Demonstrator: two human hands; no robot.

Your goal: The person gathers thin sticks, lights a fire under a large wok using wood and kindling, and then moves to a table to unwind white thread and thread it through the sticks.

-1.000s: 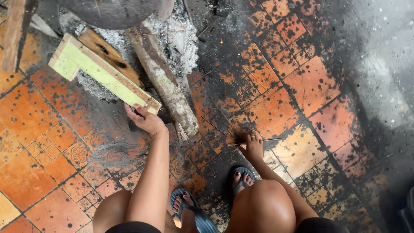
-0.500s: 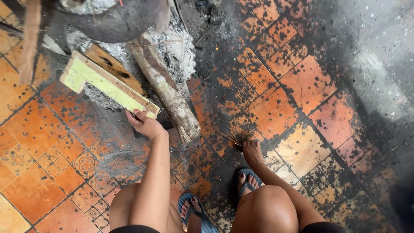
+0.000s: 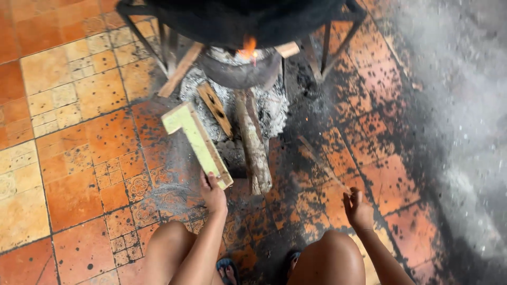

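My left hand (image 3: 214, 194) grips the near end of a pale green L-shaped wooden plank (image 3: 193, 138). The plank lies on the tiled floor and points up-left toward an ash pile (image 3: 272, 103). My right hand (image 3: 358, 209) is curled on the near end of a thin stick (image 3: 323, 164) that runs up-left over the sooty tiles. Between the hands lies a thick grey log (image 3: 253, 150), its far end in the ash. I am squatting, with both knees at the bottom edge.
A large black pot (image 3: 237, 18) sits on a metal stand (image 3: 138, 31), with a small flame (image 3: 248, 46) under it. A dark charred board (image 3: 215, 108) and another stick (image 3: 180, 70) lean into the ash. Orange tiles lie left, grey concrete right.
The view has tilted up and now shows the pot, stand and flame. My left hand still holds the green plank, now nearer the ash. My right hand has closed on the thin stick.
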